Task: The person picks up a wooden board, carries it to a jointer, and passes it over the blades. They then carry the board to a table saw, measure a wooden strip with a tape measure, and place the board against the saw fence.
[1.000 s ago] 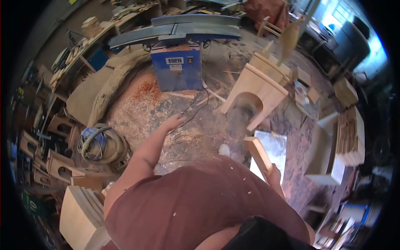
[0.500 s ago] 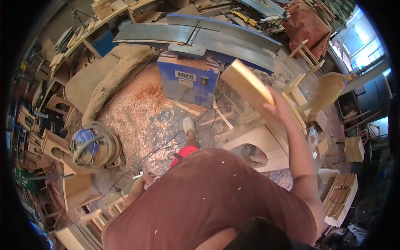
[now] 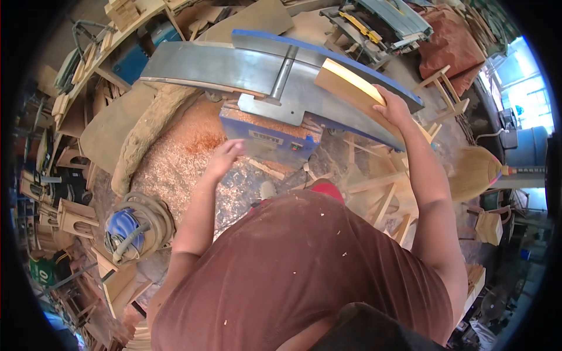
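Observation:
A long wooden board (image 3: 357, 88) lies over the right part of the metal machine bed (image 3: 205, 61), beside the blue-edged fence (image 3: 386, 79). My right hand (image 3: 393, 105) grips the board from above, near its middle. My left hand (image 3: 227, 157) is raised in front of the machine's blue base (image 3: 269, 139), touching nothing; its fingers are slightly blurred and hold nothing. A dark slot crosses the bed between its two halves, with a metal guard plate (image 3: 270, 110) at the near edge.
Wood shavings (image 3: 202, 140) cover the floor below the machine. A hose-wrapped vacuum (image 3: 140, 228) stands at the left, near a long rough log (image 3: 140, 134). At the right are a straw broom (image 3: 477, 172) and wooden frames (image 3: 383, 202).
The board has moved forward and right with my right hand, onto the machine bed. My left hand has risen from beside my body toward the machine. The view has shifted closer to the bed.

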`<state>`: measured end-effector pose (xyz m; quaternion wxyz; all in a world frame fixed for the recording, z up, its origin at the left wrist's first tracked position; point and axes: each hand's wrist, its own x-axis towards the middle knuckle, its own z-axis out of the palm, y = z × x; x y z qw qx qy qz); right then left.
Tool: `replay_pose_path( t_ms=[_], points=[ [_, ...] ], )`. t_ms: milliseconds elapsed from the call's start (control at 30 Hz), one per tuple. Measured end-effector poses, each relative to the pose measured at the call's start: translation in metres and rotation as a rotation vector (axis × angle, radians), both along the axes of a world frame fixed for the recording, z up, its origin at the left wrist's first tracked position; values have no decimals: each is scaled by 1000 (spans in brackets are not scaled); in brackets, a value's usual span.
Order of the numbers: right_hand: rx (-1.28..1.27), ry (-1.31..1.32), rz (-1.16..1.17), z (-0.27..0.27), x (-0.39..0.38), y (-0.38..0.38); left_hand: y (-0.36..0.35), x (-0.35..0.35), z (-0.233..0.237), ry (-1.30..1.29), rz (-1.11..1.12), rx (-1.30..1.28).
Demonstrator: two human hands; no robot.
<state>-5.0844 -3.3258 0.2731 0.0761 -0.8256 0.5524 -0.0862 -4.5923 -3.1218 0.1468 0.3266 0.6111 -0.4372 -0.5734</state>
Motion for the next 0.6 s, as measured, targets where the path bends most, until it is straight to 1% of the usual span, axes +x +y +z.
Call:
replay_pose_path(
  t_ms=[67, 100, 167, 200, 267, 300, 333, 367, 400, 433, 467, 500, 567, 600],
  points=[
    [32, -4, 29, -11, 4, -33, -13, -36, 33, 28, -98, -9],
    [41, -9, 50, -14, 6, -50, -19, -50, 33, 24, -78, -1],
    [69, 44, 60, -22, 11, -87, -33, -73, 31, -23, -209, -75],
    [72, 40, 90, -29, 11, -107, -42, -85, 33, -28, -179, -71],
    [29, 57, 227, -45, 9, -149, -59, -108, 41, 94, -115, -18],
    [37, 56, 263, -55, 9, -164, -70, -118, 40, 72, -124, -2],
    [1, 81, 319, -61, 9, -176, -83, -132, 37, 78, -82, 6],
    [-36, 108, 379, -65, 9, -190, -99, -149, 34, 187, -51, 21],
    [-21, 113, 421, -68, 10, -194, -113, -167, 32, 296, -21, 39],
    [13, 109, 394, -71, 11, -192, -131, -187, 31, 370, -11, 33],
    [40, 105, 367, -72, 15, -191, -150, -207, 31, 377, -4, 72],
    [48, 108, 406, -69, 20, -191, -173, -226, 31, 383, 0, 108],
    [52, 87, 379, -61, 21, -186, -220, -267, 15, 383, 62, 149],
    [61, 94, 405, -66, 19, -190, -245, -285, 10, 460, 152, 157]
  ],
)
